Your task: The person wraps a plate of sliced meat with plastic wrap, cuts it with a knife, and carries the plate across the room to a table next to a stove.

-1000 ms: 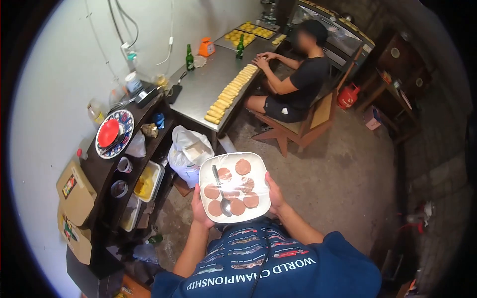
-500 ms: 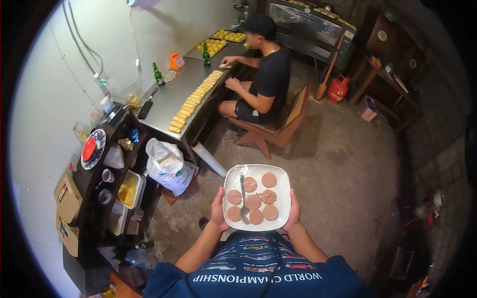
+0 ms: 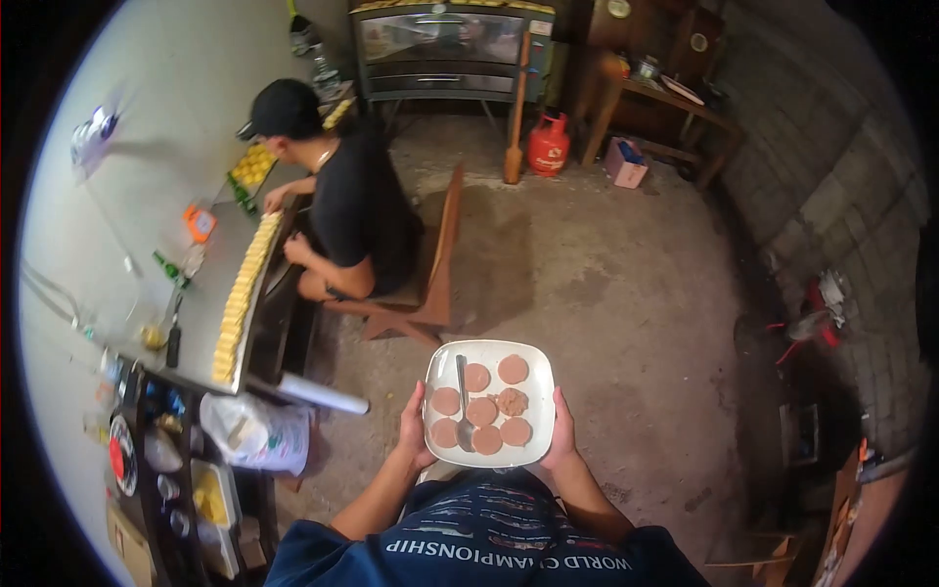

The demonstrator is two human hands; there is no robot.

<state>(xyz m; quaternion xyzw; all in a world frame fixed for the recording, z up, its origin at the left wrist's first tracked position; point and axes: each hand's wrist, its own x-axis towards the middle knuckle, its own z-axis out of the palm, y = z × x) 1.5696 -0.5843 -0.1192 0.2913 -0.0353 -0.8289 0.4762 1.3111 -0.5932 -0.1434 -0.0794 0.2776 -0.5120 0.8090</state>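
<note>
A white square plate [image 3: 541, 401] is held level in front of my body by both hands. My left hand [image 3: 415, 430] is closed on its left edge, and my right hand [image 3: 561, 430] grips the opposite edge; the fingers underneath are hidden. Several round, flat, pinkish-brown patties [image 3: 513, 369] lie on the plate, one of them with a crumbly top. Among them rests a metal spoon [image 3: 462, 391], its bowl toward me and its handle pointing away.
At left, a person in black [image 3: 357, 196] sits on a wooden chair [image 3: 440, 254], working at a metal table [image 3: 201, 338] with a row of dough pieces [image 3: 240, 303]. A shelf [image 3: 147, 391] and white sack [image 3: 279, 435] stand nearer. Ahead are an oven [image 3: 440, 83] and red gas cylinder [image 3: 549, 147].
My view has turned to the right, so the table, seated person and shelf sit further left. The plate stays in both my hands. The seated person's hand remains at the dough row.
</note>
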